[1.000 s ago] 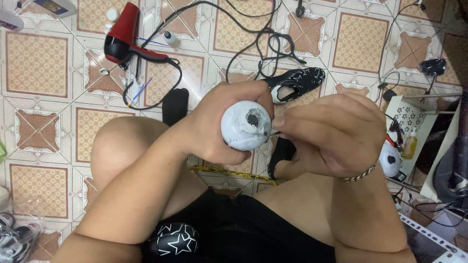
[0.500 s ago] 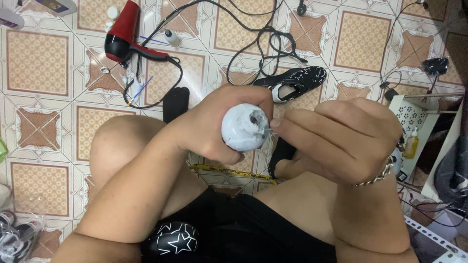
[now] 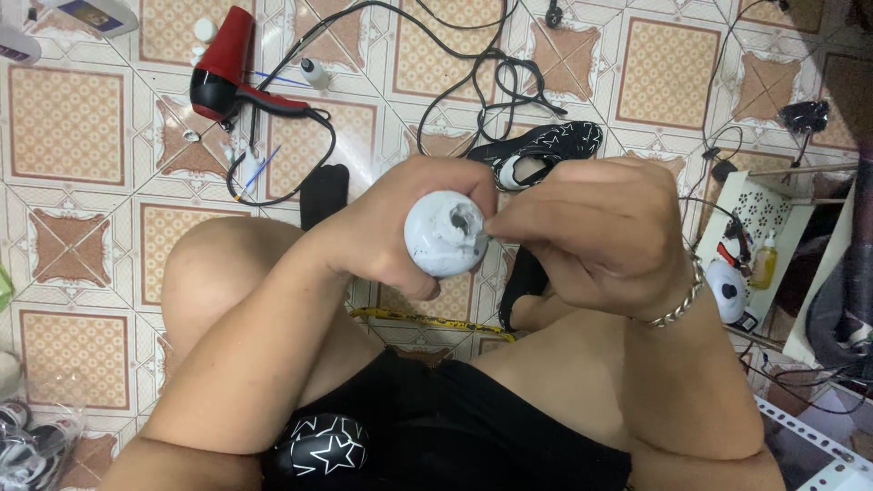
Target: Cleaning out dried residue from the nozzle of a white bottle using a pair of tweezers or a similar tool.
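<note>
Fingers (image 3: 386,186) of my left hand (image 3: 391,227) wrap tight around a pale round knob (image 3: 446,235), held above my knees. I see my right hand (image 3: 596,236) pinched shut at its dented centre; what it grips, I cannot tell. Behind lie a shoe (image 3: 546,145) and red dryer (image 3: 227,68).

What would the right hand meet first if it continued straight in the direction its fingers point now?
The right hand points leftward; its fingers already reach the open nozzle of the grey-white tube gripped by the left hand. Depth looks close, probably touching.
</note>
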